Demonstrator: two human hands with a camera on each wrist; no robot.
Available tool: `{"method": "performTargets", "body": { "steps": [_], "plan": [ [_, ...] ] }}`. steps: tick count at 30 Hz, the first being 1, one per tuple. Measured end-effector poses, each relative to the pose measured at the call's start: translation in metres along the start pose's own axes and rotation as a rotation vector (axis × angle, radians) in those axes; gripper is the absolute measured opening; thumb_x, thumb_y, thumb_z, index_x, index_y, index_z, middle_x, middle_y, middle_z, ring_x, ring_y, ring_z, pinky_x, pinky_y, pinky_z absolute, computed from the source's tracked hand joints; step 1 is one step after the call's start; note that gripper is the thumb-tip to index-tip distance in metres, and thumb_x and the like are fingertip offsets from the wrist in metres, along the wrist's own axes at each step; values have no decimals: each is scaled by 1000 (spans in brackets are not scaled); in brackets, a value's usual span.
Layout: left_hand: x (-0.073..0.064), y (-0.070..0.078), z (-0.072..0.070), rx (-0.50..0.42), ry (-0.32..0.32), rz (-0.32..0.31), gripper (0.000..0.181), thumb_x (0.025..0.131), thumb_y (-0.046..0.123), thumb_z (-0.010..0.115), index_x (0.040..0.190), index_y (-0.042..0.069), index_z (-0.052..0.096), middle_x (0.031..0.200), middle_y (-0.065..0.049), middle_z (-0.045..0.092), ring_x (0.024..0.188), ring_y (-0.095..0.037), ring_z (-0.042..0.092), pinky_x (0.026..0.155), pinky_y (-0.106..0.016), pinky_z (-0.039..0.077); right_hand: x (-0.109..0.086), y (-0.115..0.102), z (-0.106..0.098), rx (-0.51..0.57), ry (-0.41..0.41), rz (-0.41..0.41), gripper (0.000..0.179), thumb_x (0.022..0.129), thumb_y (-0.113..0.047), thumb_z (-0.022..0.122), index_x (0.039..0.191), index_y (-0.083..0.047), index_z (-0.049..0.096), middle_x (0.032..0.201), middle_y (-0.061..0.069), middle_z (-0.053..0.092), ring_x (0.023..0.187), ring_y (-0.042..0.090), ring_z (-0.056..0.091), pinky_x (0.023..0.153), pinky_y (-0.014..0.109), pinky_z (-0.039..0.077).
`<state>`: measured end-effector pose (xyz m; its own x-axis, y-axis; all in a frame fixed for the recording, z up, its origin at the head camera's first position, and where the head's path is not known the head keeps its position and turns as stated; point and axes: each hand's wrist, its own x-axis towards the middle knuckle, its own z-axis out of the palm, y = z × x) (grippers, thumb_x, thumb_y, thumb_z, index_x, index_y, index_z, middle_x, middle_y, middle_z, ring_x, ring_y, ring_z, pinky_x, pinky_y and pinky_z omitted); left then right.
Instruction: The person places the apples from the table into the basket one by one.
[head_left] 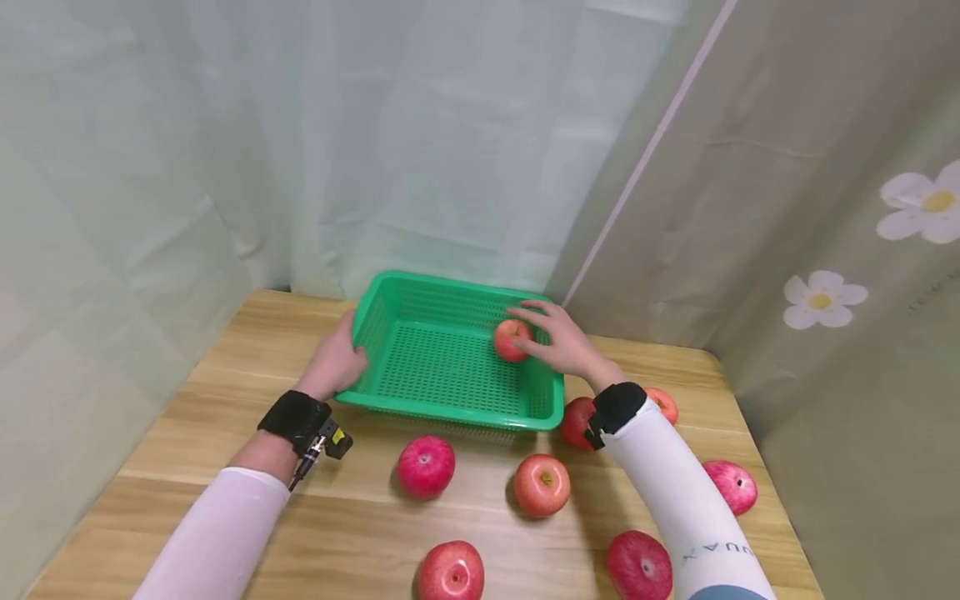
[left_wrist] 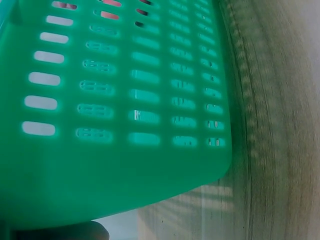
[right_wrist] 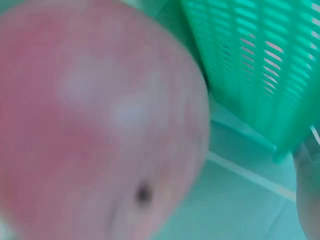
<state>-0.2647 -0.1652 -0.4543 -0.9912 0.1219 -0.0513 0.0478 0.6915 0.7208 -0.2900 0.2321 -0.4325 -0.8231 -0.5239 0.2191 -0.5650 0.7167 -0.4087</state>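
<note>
A green plastic basket (head_left: 450, 417) with slotted walls stands at the back of the wooden table. My left hand (head_left: 335, 360) grips its left rim, the thumb over the edge and the other fingers largely hidden. My right hand (head_left: 562, 340) reaches over the basket's right rim with fingers spread. Inside, a red apple (head_left: 506, 340) lies near the right end, the right thumb overlapping it and the other fingers above it. Close-up, the left wrist view has the basket wall (left_wrist: 115, 170). In the right wrist view a large blurred apple (right_wrist: 100, 115) stands beside the basket (right_wrist: 260, 75).
On the table (head_left: 337, 533) lie a dark pink apple (head_left: 426, 467), a light red apple (head_left: 542, 485), a front apple (head_left: 452, 572) and several more around the right forearm, including one (head_left: 576, 423) against the basket's corner. A curtain (head_left: 450, 150) hangs behind.
</note>
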Motion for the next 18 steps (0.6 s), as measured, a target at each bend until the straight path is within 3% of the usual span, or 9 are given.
{"method": "performTargets", "body": {
  "steps": [4,9,18],
  "plan": [
    [1,-1,0,-11,4,17,72,97,4,43,159,4,6,135,-35,45,91,-38,58,70,-46,52,-26,3,-17,18,5,31,59,95,-39,65,149,-28,45,153,11,35,139,30,26,106,62,31],
    [-3,-11,-6,-17,31,27,72,95,1,43,158,4,9,136,-35,44,99,-41,54,80,-54,50,-64,7,-41,-3,-58,97,63,96,-45,61,152,-24,40,152,13,35,138,32,27,107,63,31],
    [-10,-19,-18,-20,17,5,70,98,3,41,157,1,5,134,-35,44,100,-42,52,80,-54,49,-160,26,-78,-24,-137,301,68,97,-40,62,154,-14,36,152,24,30,137,46,24,104,71,28]
  ]
}}
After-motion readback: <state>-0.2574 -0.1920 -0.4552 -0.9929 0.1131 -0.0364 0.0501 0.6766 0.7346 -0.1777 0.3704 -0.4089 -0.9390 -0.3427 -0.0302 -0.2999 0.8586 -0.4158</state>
